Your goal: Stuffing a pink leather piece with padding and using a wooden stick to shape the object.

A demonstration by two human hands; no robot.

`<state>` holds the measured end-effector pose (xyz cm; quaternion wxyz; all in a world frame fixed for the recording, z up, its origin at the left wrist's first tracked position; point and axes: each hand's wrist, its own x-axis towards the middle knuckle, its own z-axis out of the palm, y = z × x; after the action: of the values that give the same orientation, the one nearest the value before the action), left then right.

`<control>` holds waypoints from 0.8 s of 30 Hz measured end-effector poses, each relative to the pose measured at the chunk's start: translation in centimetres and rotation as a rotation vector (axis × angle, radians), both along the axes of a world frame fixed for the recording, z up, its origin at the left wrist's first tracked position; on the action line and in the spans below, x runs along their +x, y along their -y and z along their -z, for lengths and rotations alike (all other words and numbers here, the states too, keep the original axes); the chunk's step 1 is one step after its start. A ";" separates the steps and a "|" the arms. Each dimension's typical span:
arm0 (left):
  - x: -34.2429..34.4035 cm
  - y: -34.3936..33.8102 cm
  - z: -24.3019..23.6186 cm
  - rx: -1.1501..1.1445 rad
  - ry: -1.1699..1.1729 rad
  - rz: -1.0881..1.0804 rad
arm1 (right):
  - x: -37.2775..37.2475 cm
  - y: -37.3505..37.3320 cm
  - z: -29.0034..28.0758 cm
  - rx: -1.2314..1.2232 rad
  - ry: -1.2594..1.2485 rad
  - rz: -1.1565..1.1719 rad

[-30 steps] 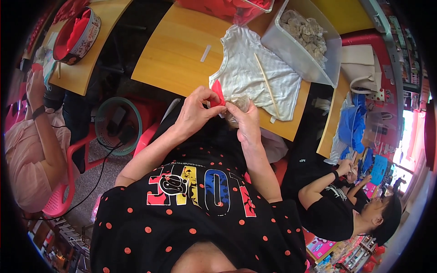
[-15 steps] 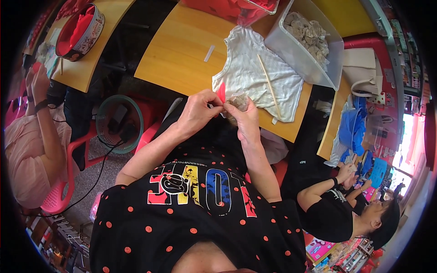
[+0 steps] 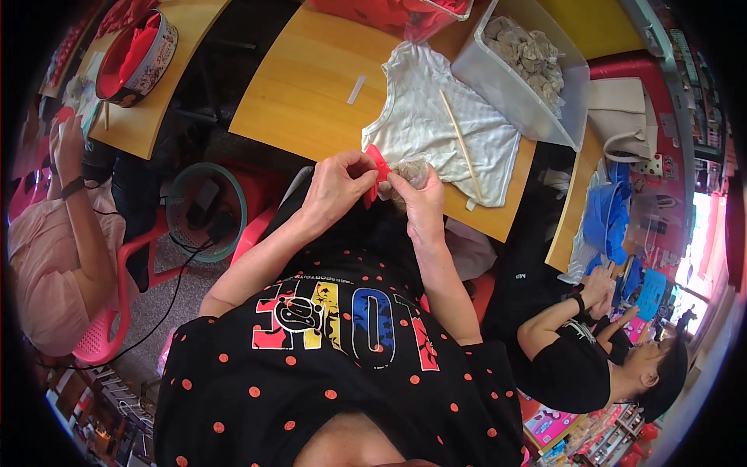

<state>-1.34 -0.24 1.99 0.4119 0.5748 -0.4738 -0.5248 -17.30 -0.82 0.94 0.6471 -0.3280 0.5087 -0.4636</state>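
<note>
red piece meets wrapped bundle at the table's near edge

we have a thin, soft red piece [image 3: 380, 165] and a clear-wrapped beige bundle [image 3: 409, 172] up against each other at the near edge of the table [image 3: 299, 86], right of its near left corner. the red piece lies along the bundle's left end; we cannot tell whether the two are fastened. our left hand [image 3: 334, 192] pinches the red piece between thumb and bent fingers. our right hand [image 3: 424, 205] grasps the bundle, thumb on the side facing us.

just beyond our fingers, a rumpled white cloth [image 3: 424, 113] covers the table's right part, down to the near edge. a pale stick [image 3: 461, 144] lies slantwise on it, and left of it a small white strip [image 3: 356, 89] rests on the bare wood. at the far right corner stands a clear bin [image 3: 513, 99] with more beige bundles [image 3: 525, 58] inside; at the far edge, a clear box with red stuff [image 3: 381, 17].

off to our left, a second table [image 3: 132, 134] carries a round tin [image 3: 156, 66] with red pieces inside. a teal basket [image 3: 240, 208] sits on the floor between the tables. a co-worker [image 3: 568, 362] in black sits to our right.
</note>
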 end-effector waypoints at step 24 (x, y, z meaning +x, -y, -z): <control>-2.8 1.6 -1.0 -0.302 0.287 0.101 | -1.6 -0.9 -2.7 -0.117 0.130 0.112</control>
<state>-4.15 -1.85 3.03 0.3951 0.5509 -0.6290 -0.3805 -18.89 0.06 3.60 0.6316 -0.3053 0.4553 -0.5482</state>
